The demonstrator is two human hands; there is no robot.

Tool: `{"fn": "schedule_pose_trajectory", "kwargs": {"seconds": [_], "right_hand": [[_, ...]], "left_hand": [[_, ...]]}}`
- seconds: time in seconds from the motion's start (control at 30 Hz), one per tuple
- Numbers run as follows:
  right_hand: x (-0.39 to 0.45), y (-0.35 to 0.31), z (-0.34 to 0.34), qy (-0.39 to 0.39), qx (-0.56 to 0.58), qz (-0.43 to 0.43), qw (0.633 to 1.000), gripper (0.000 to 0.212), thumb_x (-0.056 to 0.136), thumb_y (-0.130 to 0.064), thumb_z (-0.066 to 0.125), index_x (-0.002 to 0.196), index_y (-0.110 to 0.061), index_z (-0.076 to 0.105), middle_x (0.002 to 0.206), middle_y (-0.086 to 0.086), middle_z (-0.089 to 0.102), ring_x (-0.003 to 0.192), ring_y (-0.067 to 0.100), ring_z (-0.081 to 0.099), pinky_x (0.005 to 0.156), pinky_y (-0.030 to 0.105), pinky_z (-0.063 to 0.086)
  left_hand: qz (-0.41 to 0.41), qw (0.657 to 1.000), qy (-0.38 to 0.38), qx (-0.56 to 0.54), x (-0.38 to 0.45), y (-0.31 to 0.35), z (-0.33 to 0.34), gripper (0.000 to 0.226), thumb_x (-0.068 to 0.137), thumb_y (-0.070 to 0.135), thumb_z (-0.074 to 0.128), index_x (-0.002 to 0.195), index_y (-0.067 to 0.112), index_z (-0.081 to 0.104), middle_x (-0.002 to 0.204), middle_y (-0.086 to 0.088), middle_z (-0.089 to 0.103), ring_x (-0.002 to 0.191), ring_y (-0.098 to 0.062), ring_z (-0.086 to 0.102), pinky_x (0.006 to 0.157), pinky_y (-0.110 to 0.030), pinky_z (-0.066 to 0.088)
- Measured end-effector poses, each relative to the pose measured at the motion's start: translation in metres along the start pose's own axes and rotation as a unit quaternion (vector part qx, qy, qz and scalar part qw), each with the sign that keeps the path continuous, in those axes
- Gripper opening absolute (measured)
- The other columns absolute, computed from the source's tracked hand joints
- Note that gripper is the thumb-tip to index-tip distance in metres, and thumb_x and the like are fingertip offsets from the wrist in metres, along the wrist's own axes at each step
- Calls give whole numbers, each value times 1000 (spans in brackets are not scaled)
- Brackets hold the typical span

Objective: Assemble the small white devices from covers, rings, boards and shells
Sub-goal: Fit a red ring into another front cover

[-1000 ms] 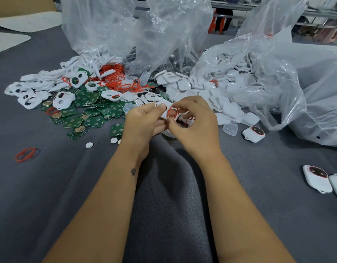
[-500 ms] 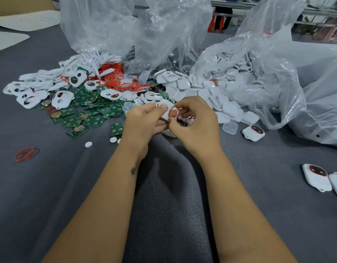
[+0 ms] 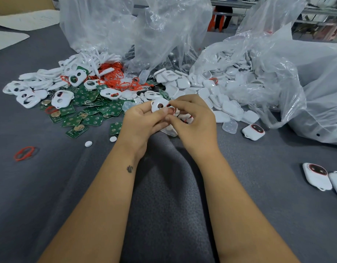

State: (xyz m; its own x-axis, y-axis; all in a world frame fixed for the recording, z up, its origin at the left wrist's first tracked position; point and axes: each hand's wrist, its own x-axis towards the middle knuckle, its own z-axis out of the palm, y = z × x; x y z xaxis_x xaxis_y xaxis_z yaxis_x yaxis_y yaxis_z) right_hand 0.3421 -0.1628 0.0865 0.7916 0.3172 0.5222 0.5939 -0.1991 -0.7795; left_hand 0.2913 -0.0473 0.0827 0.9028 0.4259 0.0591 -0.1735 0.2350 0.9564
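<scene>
While both hands meet over the middle of the grey cloth point(image 3: 50, 196), the parts lie spread behind them. At the far left a red ring point(image 3: 24, 153) lies alone on the cloth. Behind it is a heap of white covers point(image 3: 60, 98) with two holes each, and next to them many green boards point(image 3: 91, 120) lie flat, some on top of others. Two small white discs point(image 3: 88, 143) lie just in front of the boards. Further back, a heap of red rings point(image 3: 116, 77) lies at the foot of a clear bag point(image 3: 107, 25).

The left hand point(image 3: 140, 123) has its fingers curled and grips a white cover point(image 3: 160, 106) from the left side. The right hand point(image 3: 194, 120) is also curled; its thumb and fingers pinch at the right hole of this cover, where a bit of red shows. I cannot tell if this red is a ring already seated. The cover is held above the cloth, just in front of the boards and the shells point(image 3: 207, 92).

To the right, white shells pour out of a second clear bag point(image 3: 277, 73). One finished device point(image 3: 253, 131) lies near this bag. At the far right, two more devices point(image 3: 316, 176) lie touching each other at the edge of view.
</scene>
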Motion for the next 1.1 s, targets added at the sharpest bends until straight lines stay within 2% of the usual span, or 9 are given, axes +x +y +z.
{"fn": "schedule_pose_trajectory", "kwargs": {"seconds": [0.07, 0.17, 0.27, 0.33, 0.53, 0.67, 0.87, 1.1], "right_hand": [[-1, -1, 1, 4, 21, 20, 1000, 30, 76, -3, 76, 104, -13, 75, 96, -8, 58, 97, 7, 58, 83, 9, 41], [-1, -2, 3, -9, 94, 66, 993, 32, 81, -3, 72, 107, -21, 72, 97, -10, 57, 84, -1, 56, 79, 9, 44], [1, -3, 2, 4, 221, 152, 963, 24, 89, -5, 65, 105, -22, 71, 94, -3, 64, 82, 7, 58, 75, 17, 50], [1, -3, 2, 11, 272, 178, 946, 20, 90, -5, 64, 100, -20, 72, 89, 1, 68, 81, 10, 61, 75, 20, 53], [1, -2, 3, 50, 236, 128, 962, 19, 85, 0, 68, 85, -19, 73, 81, 7, 71, 78, 16, 64, 74, 25, 55], [0, -1, 4, 57, 199, 118, 971, 18, 84, 0, 69, 84, -17, 73, 81, 7, 73, 77, 13, 66, 70, 20, 53], [-1, 3, 5, 47, 167, 122, 977, 12, 83, -3, 72, 87, -14, 74, 92, 10, 72, 92, 17, 67, 86, 31, 54], [-1, 5, 6, 12, 132, 99, 986, 11, 87, -5, 68, 89, -15, 72, 91, 4, 70, 82, 4, 61, 77, 15, 47]], "left_hand": [[2, 1000, 2, -15, 1, -1, -1, 11, 92, 3, 60, 93, 10, 68, 84, 0, 76, 78, -7, 71, 69, -17, 54], [16, 999, 10, -43, 2, -2, -1, 14, 93, 1, 58, 97, 10, 68, 88, -1, 76, 86, -12, 72, 74, -21, 56], [35, 998, 3, -49, 2, -3, -1, 16, 93, 2, 58, 103, 10, 67, 95, -4, 76, 93, -16, 72, 77, -21, 56], [45, 998, -1, -53, 2, -4, 0, 16, 94, 1, 57, 104, 9, 67, 94, -4, 76, 91, -15, 72, 75, -20, 55], [73, 997, -3, -28, 2, -4, 4, 18, 91, -1, 60, 103, 10, 67, 91, -1, 76, 87, -12, 71, 73, -18, 54], [80, 997, 3, -9, 2, -5, 4, 17, 90, -1, 62, 102, 9, 67, 88, -2, 76, 85, -13, 72, 72, -18, 55], [72, 997, -11, -4, 2, -5, 0, 18, 91, -2, 60, 97, 14, 67, 85, 2, 76, 81, -9, 71, 69, -17, 54], [52, 998, -28, -6, 3, -5, -3, 16, 93, -1, 57, 104, 9, 65, 91, -4, 74, 85, -13, 70, 75, -20, 55]]}}
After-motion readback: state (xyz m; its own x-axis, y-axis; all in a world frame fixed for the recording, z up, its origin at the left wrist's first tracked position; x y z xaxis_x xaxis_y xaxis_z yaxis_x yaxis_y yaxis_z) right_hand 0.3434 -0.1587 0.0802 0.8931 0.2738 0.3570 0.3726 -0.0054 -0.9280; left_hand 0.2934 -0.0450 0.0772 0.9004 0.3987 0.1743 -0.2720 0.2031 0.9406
